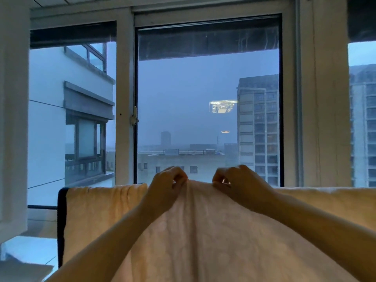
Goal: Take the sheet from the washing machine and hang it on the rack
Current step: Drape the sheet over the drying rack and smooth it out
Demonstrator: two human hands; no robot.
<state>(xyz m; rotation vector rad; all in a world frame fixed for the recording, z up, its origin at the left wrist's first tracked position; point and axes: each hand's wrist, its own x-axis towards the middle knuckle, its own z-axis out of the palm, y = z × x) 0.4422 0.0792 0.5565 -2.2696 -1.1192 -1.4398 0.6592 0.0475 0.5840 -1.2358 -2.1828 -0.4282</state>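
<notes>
— What are the fingers [180, 176] doing?
— Curled tight on both hands; the left hand [168, 181] pinches the top edge of the sheet [193, 231]; the right hand [239, 180] pinches it just beside, the two hands near each other.
— And the rest of it?
— Pale peach, raised into a peak at the hands; to either side it lies draped over the dark rack [60, 220]; behind is the window [207, 33], with grey towers [258, 129] beyond.

Window [207, 102] facing grey high-rise [257, 129]

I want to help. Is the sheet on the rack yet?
On: sheet drapes over rack; left hand and right hand pinch its top.
</notes>
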